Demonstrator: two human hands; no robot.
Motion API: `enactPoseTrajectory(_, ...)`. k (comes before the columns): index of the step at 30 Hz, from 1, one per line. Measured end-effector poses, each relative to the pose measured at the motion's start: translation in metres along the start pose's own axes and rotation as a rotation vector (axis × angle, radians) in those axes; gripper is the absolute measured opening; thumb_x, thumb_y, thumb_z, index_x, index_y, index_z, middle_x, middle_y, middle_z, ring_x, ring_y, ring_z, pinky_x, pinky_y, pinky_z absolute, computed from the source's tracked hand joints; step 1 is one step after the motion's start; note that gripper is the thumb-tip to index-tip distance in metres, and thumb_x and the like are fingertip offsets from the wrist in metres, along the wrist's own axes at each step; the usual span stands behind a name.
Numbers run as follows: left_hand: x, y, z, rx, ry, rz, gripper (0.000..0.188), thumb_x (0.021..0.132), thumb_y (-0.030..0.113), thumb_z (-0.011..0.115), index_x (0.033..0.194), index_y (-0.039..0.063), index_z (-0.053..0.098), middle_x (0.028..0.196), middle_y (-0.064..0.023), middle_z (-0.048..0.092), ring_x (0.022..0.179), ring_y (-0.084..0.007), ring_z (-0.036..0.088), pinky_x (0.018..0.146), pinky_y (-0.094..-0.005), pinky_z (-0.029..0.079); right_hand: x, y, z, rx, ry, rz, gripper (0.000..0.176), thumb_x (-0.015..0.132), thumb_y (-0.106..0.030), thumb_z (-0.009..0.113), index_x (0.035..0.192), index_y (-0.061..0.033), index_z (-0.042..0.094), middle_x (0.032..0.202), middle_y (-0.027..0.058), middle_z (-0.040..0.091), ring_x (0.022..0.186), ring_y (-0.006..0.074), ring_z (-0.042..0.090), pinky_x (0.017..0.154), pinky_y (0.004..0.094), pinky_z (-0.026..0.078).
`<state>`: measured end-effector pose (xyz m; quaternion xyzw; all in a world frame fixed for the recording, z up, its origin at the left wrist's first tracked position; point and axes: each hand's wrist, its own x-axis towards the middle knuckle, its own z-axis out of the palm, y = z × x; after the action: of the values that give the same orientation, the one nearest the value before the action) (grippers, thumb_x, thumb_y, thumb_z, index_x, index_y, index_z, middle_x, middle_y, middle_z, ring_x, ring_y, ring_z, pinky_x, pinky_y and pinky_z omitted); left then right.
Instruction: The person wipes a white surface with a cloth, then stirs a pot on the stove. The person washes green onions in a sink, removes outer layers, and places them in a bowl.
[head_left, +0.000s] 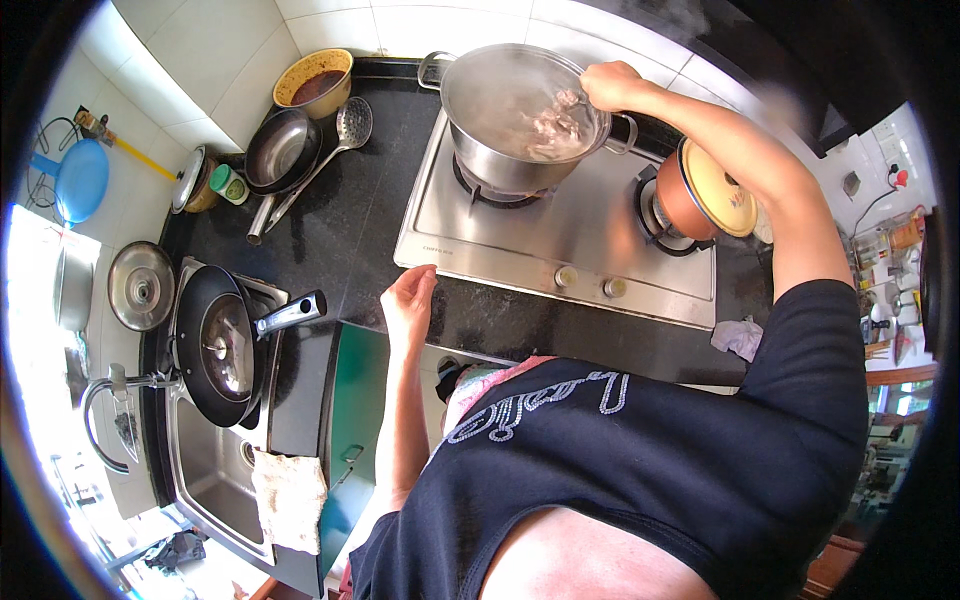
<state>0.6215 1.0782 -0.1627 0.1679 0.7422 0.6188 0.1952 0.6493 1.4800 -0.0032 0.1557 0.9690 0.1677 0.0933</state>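
A large steel stockpot (502, 161) of steaming, cloudy liquid stands on the left burner, where a flame shows beneath it. Pale pieces of meat (559, 127) sit at the pot's right side. Over its right rim, my right hand (615, 86) is closed on what looks like a utensil's handle; most of the utensil is hidden by hand, steam and meat. My left hand (410, 292) hovers by the front left corner of the steel gas hob (495, 255), its fingers drawn together with nothing seen in them.
On the right burner stands an orange pot (679, 195) with a yellow lid (716, 187). Left of the hob lie a skimmer (355, 124), a small frying pan (281, 150) and a yellow bowl (330, 94) of dark red sauce. A black wok (199, 345) rests over the sink (217, 480).
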Motion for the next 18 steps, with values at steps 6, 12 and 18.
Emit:
enactPoseTrajectory(6,-0.006,-0.007,-0.01,0.004,0.004,-0.03,0.022,0.085,0.017,0.06,0.094,-0.003,0.065,0.083,-0.0067,0.065,0.076,-0.0113,0.059,0.071,-0.0229,0.045,0.018,-0.002,0.009,0.543,-0.275,0.108,0.016,0.06,0.004,0.049,0.069,0.0049,0.063,0.059,0.0179,0.059,0.042,0.0227,0.053,0.038,0.0391,0.04)
enactPoseTrajectory(12,-0.01,-0.014,-0.007,-0.011,-0.031,-0.032,0.022,0.085,0.018,0.061,0.094,-0.002,0.066,0.082,-0.0059,0.065,0.075,-0.011,0.059,0.071,-0.0228,0.045,0.029,-0.002,0.017,0.91,-0.53,0.202,0.011,0.063,0.002,0.051,0.066,0.0027,0.062,0.052,0.009,0.052,0.034,0.0119,0.037,0.033,0.0294,0.021)
enactPoseTrajectory(18,-0.012,-0.017,-0.007,0.023,-0.031,-0.048,0.022,0.085,0.017,0.061,0.094,-0.002,0.066,0.082,-0.0062,0.065,0.075,-0.0115,0.06,0.071,-0.0233,0.046,0.02,0.022,-0.007,0.857,-0.6,0.219,0.01,0.07,-0.005,0.053,0.071,0.0001,0.062,0.048,0.0039,0.047,0.035,0.0088,0.034,0.036,0.0272,0.02)
